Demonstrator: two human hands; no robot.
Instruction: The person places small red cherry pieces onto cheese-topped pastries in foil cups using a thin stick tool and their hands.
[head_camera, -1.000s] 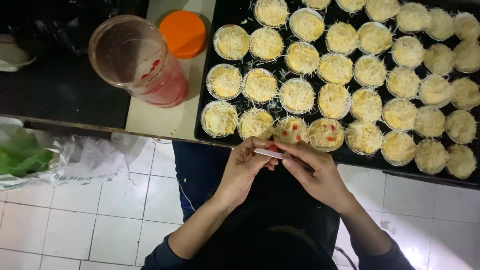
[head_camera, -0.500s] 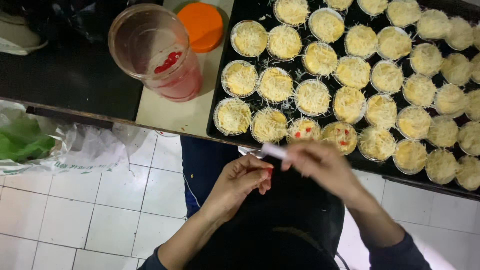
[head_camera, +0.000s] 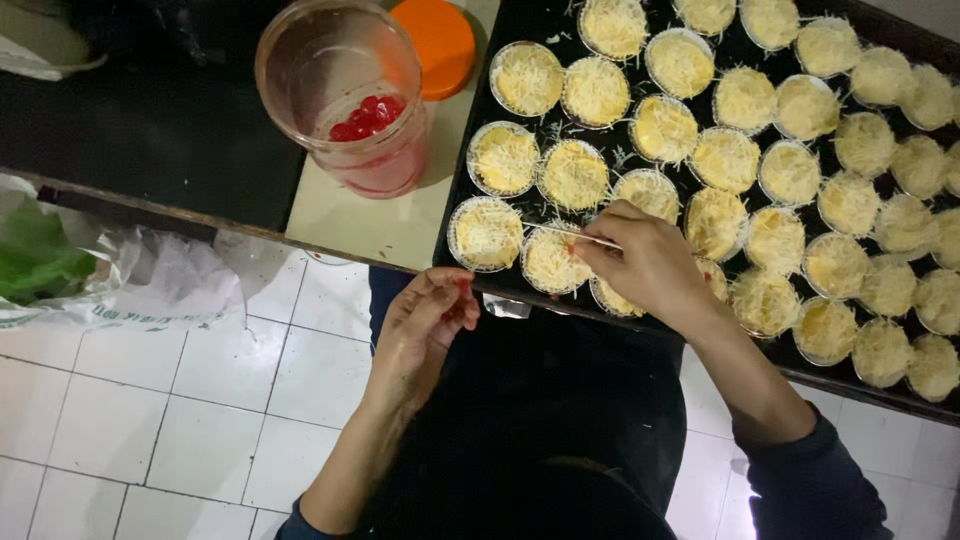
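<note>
A black tray (head_camera: 470, 150) holds several small foil cups topped with grated cheese (head_camera: 503, 157). My right hand (head_camera: 650, 262) rests over the front row of cups and pinches a thin white stick (head_camera: 575, 234), its tip pointing left over a cup (head_camera: 553, 258). My left hand (head_camera: 430, 315) hovers just below the table edge, fingers loosely curled around a small red bit; it touches no cup. A clear plastic jar (head_camera: 350, 95) with red cherries in pink liquid stands left of the tray, its orange lid (head_camera: 435, 45) lying behind it.
A clear plastic bag with green leaves (head_camera: 60, 270) hangs at the left below the dark table edge (head_camera: 150, 205). White floor tiles (head_camera: 170, 420) lie beneath. My dark apron fills the lower middle.
My right hand has moved up from in front of my body onto the front row of cups with the stick. My left hand stayed low and dropped slightly apart from it.
</note>
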